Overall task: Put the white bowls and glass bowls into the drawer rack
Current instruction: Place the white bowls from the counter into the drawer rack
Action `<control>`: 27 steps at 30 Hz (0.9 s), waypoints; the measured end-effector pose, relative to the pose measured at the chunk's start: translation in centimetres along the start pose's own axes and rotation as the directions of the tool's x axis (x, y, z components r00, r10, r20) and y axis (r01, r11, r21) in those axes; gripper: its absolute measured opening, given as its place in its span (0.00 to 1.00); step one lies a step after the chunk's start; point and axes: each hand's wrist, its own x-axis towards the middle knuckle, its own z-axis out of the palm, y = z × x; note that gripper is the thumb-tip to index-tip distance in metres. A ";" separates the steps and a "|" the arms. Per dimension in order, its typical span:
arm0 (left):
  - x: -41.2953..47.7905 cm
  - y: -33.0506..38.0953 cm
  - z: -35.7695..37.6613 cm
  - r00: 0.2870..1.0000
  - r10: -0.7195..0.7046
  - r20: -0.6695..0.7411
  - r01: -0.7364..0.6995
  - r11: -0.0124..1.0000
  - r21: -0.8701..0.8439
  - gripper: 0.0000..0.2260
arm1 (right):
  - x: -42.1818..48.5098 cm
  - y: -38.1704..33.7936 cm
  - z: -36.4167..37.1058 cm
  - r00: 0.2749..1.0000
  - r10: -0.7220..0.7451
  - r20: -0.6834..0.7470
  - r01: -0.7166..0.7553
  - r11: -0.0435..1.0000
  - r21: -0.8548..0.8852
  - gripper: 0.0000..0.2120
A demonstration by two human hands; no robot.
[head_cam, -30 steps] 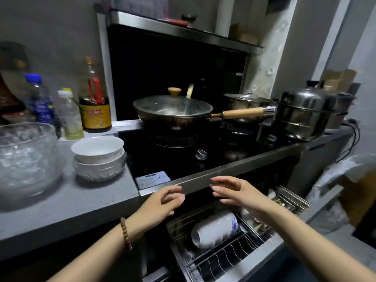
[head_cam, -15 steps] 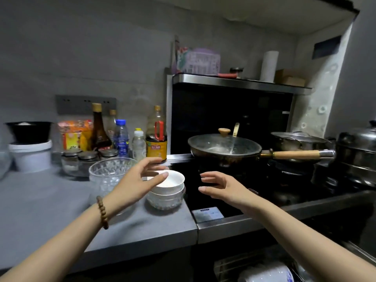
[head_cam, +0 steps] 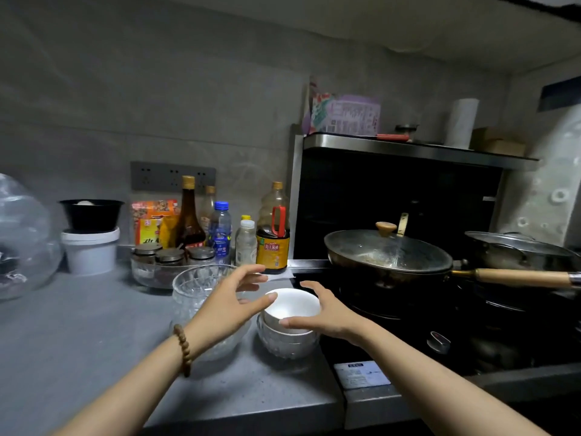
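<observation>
Both grips are spread, grasping nothing: left hand (head_cam: 229, 305) at 9 o'clock and right hand (head_cam: 327, 313) at 3 o'clock of the white bowl (head_cam: 292, 305), fingertips about touching its rim. It tops a stack on the counter (head_cam: 94, 335); glass bowl (head_cam: 195, 287) sits under the left hand.

A grey stone-look countertop (head_cam: 94, 347) runs beside a black stovetop. On it stand a large cut-glass bowl (head_cam: 195, 287) and, just right of it, a stack of bowls (head_cam: 289, 338) topped by a white one. Behind them sit a tray of spice jars (head_cam: 163, 265), bottles including soy sauce (head_cam: 273, 240), and a white tub (head_cam: 90, 250).
</observation>
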 end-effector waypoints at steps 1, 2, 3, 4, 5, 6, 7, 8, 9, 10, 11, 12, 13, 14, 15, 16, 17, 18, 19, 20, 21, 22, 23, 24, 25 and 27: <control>0.1 -0.1 0.0 1.000 0.002 0.000 -0.002 1.000 -0.006 0.22 | 0.4 0.1 0.2 1.000 0.023 0.003 -0.023 1.000 -0.017 0.47; 0.1 -0.2 0.0 1.000 0.005 0.001 -0.005 1.000 -0.012 0.23 | 0.8 0.2 0.5 0.999 0.035 0.005 -0.035 0.999 -0.038 0.49; 0.2 -0.2 0.0 1.000 0.007 0.000 -0.007 1.000 -0.014 0.23 | 1.1 0.3 0.7 0.999 0.034 0.003 -0.034 0.998 -0.048 0.50; 0.2 -0.2 -0.1 1.000 0.009 -0.001 -0.009 1.000 -0.012 0.23 | 1.3 0.4 0.9 1.000 0.025 -0.003 -0.025 0.999 -0.045 0.49; 0.2 -0.3 -0.1 1.000 0.010 -0.001 -0.010 1.000 -0.009 0.23 | 1.4 0.5 1.1 1.000 0.014 -0.014 -0.014 0.999 -0.033 0.49; 0.2 -0.3 -0.1 1.000 0.009 -0.003 -0.009 1.000 -0.008 0.22 | 1.5 0.5 1.2 1.000 0.006 -0.025 -0.006 1.000 -0.019 0.49; 0.3 -0.4 0.0 1.000 0.008 -0.004 -0.008 1.000 -0.009 0.22 | 1.7 0.6 1.3 0.999 0.003 -0.032 -0.003 1.000 -0.003 0.50; 0.3 -0.4 0.0 1.000 0.008 -0.005 -0.008 1.000 -0.010 0.22 | 1.8 0.6 1.4 0.999 0.001 -0.037 0.000 1.000 0.014 0.50; 0.3 -0.4 -0.1 1.000 0.010 -0.005 -0.010 1.000 -0.012 0.21 | 1.9 0.7 1.5 0.999 -0.004 -0.044 0.005 0.999 0.032 0.50; 0.3 -0.4 -0.1 1.000 0.012 -0.006 -0.012 1.000 -0.013 0.21 | 1.9 0.7 1.6 0.999 -0.008 -0.052 0.010 0.999 0.052 0.50; 0.3 -0.4 -0.1 1.000 0.011 -0.006 -0.011 1.000 -0.015 0.20 | 1.9 0.8 1.7 0.998 -0.007 -0.061 0.012 0.997 0.076 0.50; 0.3 -0.4 0.0 1.000 0.009 -0.004 -0.009 1.000 -0.017 0.20 | 1.8 0.8 1.8 0.998 -0.005 -0.070 0.012 0.995 0.103 0.49; 0.3 -0.3 0.0 1.000 0.005 -0.005 -0.005 1.000 -0.021 0.20 | 1.7 0.8 1.8 0.997 -0.001 -0.081 0.012 0.992 0.129 0.48; 0.3 -0.2 0.0 1.000 0.000 -0.008 0.000 1.000 -0.025 0.20 | 1.5 0.8 1.7 0.995 0.000 -0.095 0.014 0.989 0.149 0.46; 0.3 -0.1 0.1 1.000 -0.006 -0.011 0.006 1.000 -0.028 0.20 | 1.3 0.6 1.5 0.994 -0.003 -0.108 0.022 0.985 0.171 0.44; 0.2 0.0 0.2 1.000 -0.009 -0.013 0.009 1.000 -0.029 0.20 | 1.0 0.4 1.2 0.993 -0.011 -0.117 0.035 0.979 0.201 0.41; 0.2 0.0 0.3 1.000 -0.009 -0.015 0.009 1.000 -0.029 0.19 | 0.6 0.2 0.8 0.992 -0.021 -0.121 0.050 0.969 0.243 0.37; 0.2 0.2 0.5 1.000 -0.007 -0.019 0.007 0.999 -0.035 0.19 | 0.2 -0.1 0.3 0.992 -0.035 -0.122 0.070 0.953 0.295 0.33; 0.1 0.3 0.7 1.000 -0.007 -0.020 0.006 0.999 -0.053 0.18 | -0.2 -0.4 -0.4 0.991 -0.051 -0.126 0.092 0.932 0.349 0.28; 0.1 0.5 1.1 1.000 -0.007 -0.013 0.006 0.997 -0.078 0.16 | -0.7 -0.6 -1.1 0.989 -0.067 -0.130 0.114 0.910 0.398 0.25; 0.0 0.7 1.6 1.000 -0.007 0.001 0.007 0.995 -0.102 0.15 | -1.4 -0.8 -1.8 0.988 -0.080 -0.133 0.131 0.890 0.437 0.24; -0.1 1.0 2.3 1.000 -0.009 0.021 0.012 0.992 -0.124 0.14 | -2.2 -0.9 -2.6 0.987 -0.088 -0.132 0.140 0.873 0.466 0.24; -0.2 1.3 3.1 0.999 -0.015 0.043 0.022 0.989 -0.147 0.13 | -3.0 -0.9 -3.3 0.987 -0.088 -0.132 0.143 0.859 0.491 0.26; -0.4 1.6 3.9 0.997 -0.023 0.067 0.035 0.984 -0.176 0.12 | -3.9 -0.8 -4.0 0.987 -0.087 -0.132 0.143 0.847 0.511 0.28; -0.6 1.9 4.8 0.995 -0.035 0.097 0.055 0.976 -0.210 0.13 | -4.7 -0.6 -4.7 0.988 -0.085 -0.132 0.142 0.839 0.526 0.30; -1.2 2.6 6.8 0.982 -0.057 0.181 0.109 0.951 -0.289 0.20 | -6.5 0.2 -5.9 0.989 -0.069 -0.131 0.130 0.830 0.542 0.30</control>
